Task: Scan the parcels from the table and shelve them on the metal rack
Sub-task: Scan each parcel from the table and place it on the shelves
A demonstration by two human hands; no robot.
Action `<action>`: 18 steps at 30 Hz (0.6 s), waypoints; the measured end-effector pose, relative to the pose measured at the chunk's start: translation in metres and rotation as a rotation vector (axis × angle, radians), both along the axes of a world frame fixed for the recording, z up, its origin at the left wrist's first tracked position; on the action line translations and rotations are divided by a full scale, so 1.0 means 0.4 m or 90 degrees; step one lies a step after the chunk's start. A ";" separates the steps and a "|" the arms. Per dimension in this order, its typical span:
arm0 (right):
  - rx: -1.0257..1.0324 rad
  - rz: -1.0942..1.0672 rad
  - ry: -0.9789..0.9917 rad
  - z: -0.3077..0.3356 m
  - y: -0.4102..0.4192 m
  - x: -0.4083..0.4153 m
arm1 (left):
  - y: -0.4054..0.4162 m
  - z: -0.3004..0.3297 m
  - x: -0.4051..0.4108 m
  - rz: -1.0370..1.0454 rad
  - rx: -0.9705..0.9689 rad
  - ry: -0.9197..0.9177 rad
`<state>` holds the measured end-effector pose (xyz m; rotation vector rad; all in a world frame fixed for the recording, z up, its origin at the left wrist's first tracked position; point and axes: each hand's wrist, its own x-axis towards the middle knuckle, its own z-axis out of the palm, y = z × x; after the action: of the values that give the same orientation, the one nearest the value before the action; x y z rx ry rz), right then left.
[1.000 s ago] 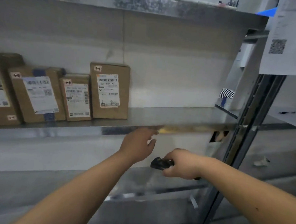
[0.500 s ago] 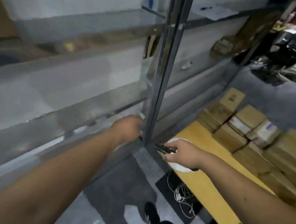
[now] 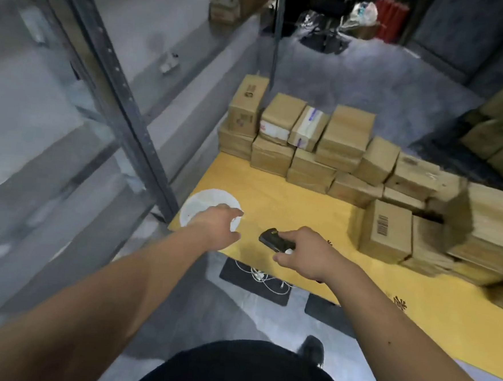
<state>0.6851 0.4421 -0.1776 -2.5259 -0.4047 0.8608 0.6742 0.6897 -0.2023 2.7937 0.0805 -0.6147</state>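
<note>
Floor: grey and smooth, reaching the far dark wall.
Mats: two dark mats on the floor, a tangle of white cable on the left one.
Far clutter: bags and a red item by the wall, blurred.
Light: dim, even.

The parcels were matt brown cardboard, some with white paper labels. The table was smooth yellow wood. The rack was dull grey metal, and the scanner looked like black plastic.
</note>
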 end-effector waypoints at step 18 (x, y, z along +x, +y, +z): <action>0.048 -0.147 0.021 -0.051 -0.726 0.123 | -0.743 -0.141 0.257 -0.130 -0.051 0.017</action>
<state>0.7343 0.1517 -0.1981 -2.4257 -0.1280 0.7824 0.7769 0.3925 -0.2588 2.7362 -0.2223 -0.6854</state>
